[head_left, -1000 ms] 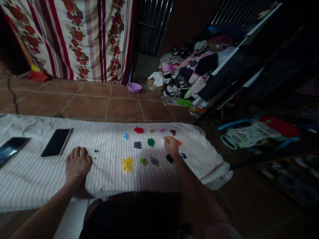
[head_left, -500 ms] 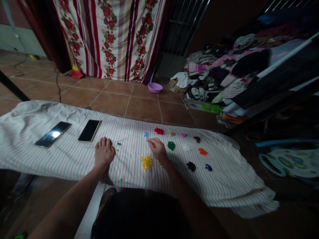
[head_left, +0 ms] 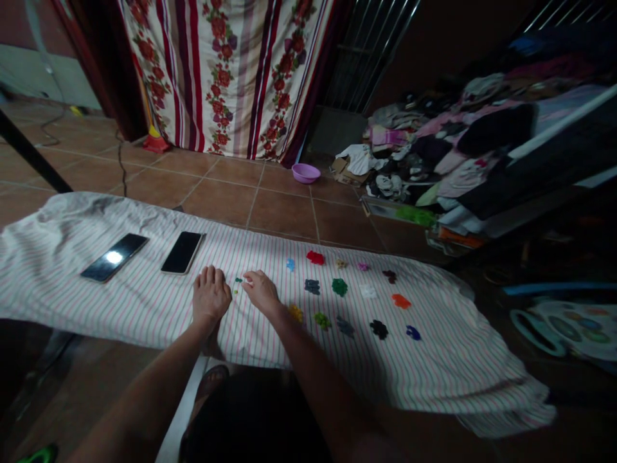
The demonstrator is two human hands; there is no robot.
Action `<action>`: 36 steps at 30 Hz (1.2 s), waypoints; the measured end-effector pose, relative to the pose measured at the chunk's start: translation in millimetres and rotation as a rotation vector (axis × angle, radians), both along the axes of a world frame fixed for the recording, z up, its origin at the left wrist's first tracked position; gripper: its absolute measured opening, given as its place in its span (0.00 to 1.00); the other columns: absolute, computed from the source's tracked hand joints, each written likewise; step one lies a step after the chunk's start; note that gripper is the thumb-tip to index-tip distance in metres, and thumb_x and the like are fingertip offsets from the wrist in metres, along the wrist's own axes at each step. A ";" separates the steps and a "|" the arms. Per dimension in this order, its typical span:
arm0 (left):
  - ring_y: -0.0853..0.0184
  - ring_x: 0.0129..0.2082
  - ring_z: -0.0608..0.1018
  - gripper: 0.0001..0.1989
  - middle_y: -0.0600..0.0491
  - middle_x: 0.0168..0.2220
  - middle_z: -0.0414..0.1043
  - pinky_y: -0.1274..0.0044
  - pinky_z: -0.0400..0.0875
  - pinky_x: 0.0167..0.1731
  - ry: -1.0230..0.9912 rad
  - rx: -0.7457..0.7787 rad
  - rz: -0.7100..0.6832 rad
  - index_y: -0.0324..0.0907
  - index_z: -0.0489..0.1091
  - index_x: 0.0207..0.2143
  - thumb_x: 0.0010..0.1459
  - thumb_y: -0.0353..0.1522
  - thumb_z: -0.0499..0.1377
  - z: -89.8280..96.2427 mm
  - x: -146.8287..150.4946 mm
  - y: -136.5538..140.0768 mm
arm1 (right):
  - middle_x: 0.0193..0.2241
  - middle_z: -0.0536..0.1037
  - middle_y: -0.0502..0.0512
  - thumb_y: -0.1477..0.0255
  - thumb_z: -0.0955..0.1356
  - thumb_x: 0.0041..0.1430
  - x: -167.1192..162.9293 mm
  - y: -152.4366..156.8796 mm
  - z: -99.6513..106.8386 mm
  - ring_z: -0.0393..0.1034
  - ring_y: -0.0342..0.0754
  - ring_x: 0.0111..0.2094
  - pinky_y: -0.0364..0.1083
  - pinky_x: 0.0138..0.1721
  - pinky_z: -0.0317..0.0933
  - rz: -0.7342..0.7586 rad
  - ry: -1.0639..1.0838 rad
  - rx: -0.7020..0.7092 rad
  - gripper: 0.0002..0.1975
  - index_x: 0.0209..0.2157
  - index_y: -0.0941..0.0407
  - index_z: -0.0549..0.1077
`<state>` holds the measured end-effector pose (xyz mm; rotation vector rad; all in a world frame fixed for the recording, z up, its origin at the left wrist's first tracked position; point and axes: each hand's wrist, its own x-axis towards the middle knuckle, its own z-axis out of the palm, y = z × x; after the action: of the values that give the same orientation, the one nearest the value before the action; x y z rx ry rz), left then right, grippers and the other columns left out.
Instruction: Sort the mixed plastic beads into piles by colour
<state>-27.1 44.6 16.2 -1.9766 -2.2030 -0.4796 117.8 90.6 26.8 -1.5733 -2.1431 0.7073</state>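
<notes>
My left hand (head_left: 211, 297) lies flat on the striped cloth (head_left: 159, 315), palm down, with its fingers stretched forward. Just to its right are a few tiny dark green pieces (head_left: 238, 280) and a small yellow-green piece (head_left: 236, 292). My right hand (head_left: 261, 292) hovers beside them, thumb and fingertips pinched together; whatever is between them is too small to make out. Right of that hand lie small heaps of coloured pieces, among them yellow (head_left: 295, 314), lime green (head_left: 322, 321), light blue (head_left: 290, 264), dark grey (head_left: 312, 287) and red (head_left: 315, 257). My right forearm partly covers the yellow heap.
Two phones (head_left: 114, 257) (head_left: 182, 252) lie on the cloth to the left. More heaps, including black (head_left: 378, 329), orange (head_left: 401, 301) and dark blue (head_left: 413, 332), sit at the right. A purple basin (head_left: 306, 173) stands on the tiled floor beyond, near piled clothes (head_left: 448, 141).
My right hand has moved left, from beside the light blue heap to the small pieces near my left hand. The dark grey and lime green heaps are now uncovered. The view has shifted slightly.
</notes>
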 end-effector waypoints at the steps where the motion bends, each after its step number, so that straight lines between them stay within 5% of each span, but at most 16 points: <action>1: 0.51 0.59 0.64 0.18 0.36 0.57 0.64 0.62 0.56 0.56 -0.001 0.003 0.002 0.33 0.68 0.48 0.60 0.31 0.46 -0.4 -0.2 0.2 | 0.40 0.76 0.56 0.70 0.67 0.58 -4.5 0.0 1.5 0.70 0.48 0.41 0.45 0.41 0.61 -0.017 -0.022 -0.009 0.11 0.43 0.52 0.75; 8: 0.52 0.59 0.63 0.18 0.37 0.56 0.64 0.63 0.56 0.55 0.009 -0.005 -0.001 0.34 0.67 0.48 0.60 0.31 0.45 0.7 0.4 -1.1 | 0.38 0.75 0.53 0.71 0.66 0.58 -14.8 -0.8 2.7 0.69 0.47 0.39 0.44 0.40 0.60 -0.078 -0.069 -0.009 0.06 0.37 0.51 0.74; 16: 0.53 0.58 0.62 0.18 0.38 0.53 0.65 0.64 0.56 0.54 0.047 -0.008 -0.014 0.34 0.66 0.46 0.60 0.32 0.43 5.2 1.2 -4.3 | 0.35 0.78 0.51 0.73 0.64 0.57 9.8 2.6 -5.5 0.71 0.46 0.37 0.43 0.40 0.61 -0.131 0.017 0.015 0.07 0.37 0.51 0.72; 27: 0.54 0.55 0.63 0.17 0.39 0.50 0.66 0.65 0.57 0.51 0.043 -0.050 -0.020 0.36 0.65 0.46 0.58 0.33 0.45 12.8 4.1 -8.2 | 0.29 0.77 0.48 0.74 0.63 0.53 103.3 0.3 -14.7 0.73 0.43 0.31 0.42 0.36 0.66 -0.329 0.337 0.113 0.07 0.34 0.53 0.71; 36: 0.54 0.55 0.65 0.16 0.40 0.48 0.66 0.67 0.58 0.51 0.096 -0.026 -0.016 0.36 0.65 0.43 0.61 0.33 0.43 15.2 6.1 -9.1 | 0.29 0.77 0.53 0.69 0.62 0.51 193.0 -12.9 -18.6 0.72 0.46 0.30 0.44 0.36 0.67 -0.570 0.379 0.240 0.10 0.34 0.55 0.72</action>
<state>-21.0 35.5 31.3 -1.9872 -2.1482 -0.3524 310.8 77.6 8.2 -1.6453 -1.3586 0.4827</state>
